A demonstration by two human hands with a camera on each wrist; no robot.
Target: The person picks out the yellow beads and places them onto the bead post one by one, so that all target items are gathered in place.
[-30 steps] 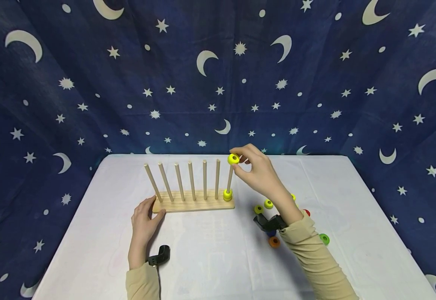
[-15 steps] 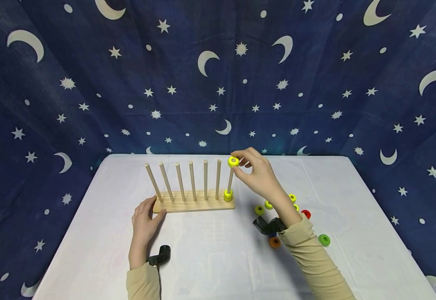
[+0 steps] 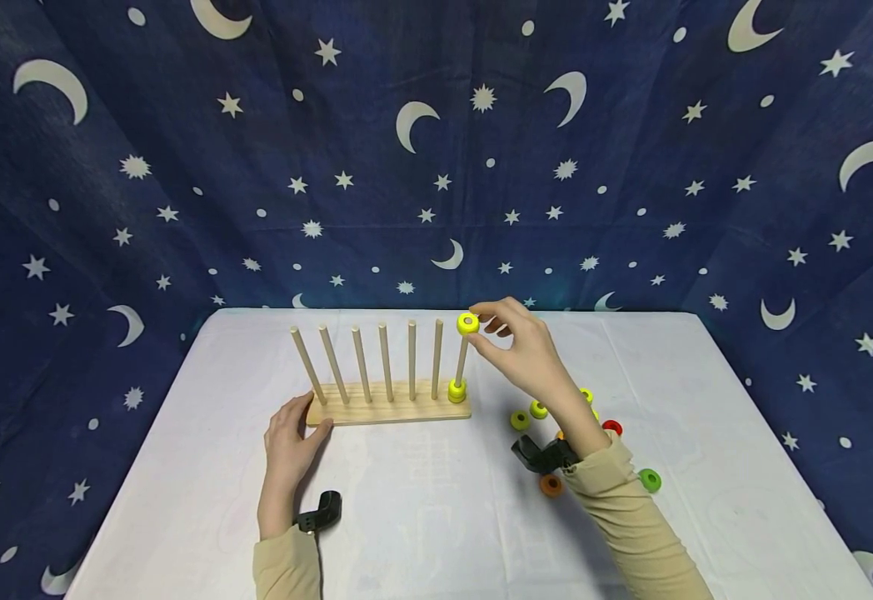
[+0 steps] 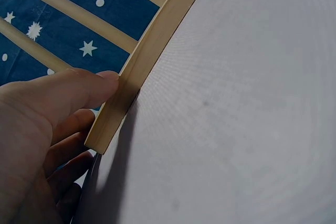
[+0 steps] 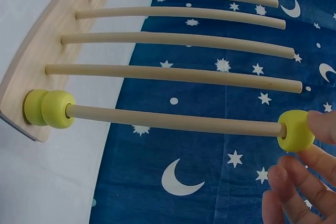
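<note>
A wooden peg rack (image 3: 387,408) stands on the table, with several upright pegs in a row. My left hand (image 3: 289,442) grips its left end; in the left wrist view the thumb (image 4: 100,87) lies on the front edge, with the fingers behind. At the rightmost peg (image 5: 178,119), my right hand (image 3: 519,346) pinches a yellow ring (image 3: 468,323) between thumb and fingertips. The ring sits around the peg's top end, as the right wrist view shows. Two more yellow rings (image 5: 50,108) are stacked at the foot of that peg. The other pegs are bare.
Loose yellow rings (image 3: 520,420), an orange ring (image 3: 551,486), a red ring (image 3: 612,427) and a green ring (image 3: 650,480) lie on the white tablecloth (image 3: 406,517), partly under the right forearm. A dark starry curtain (image 3: 436,208) hangs behind the table.
My right hand has lowered the yellow ring slightly and levelled it at the top of the rightmost peg. The left hand stays on the rack's end.
</note>
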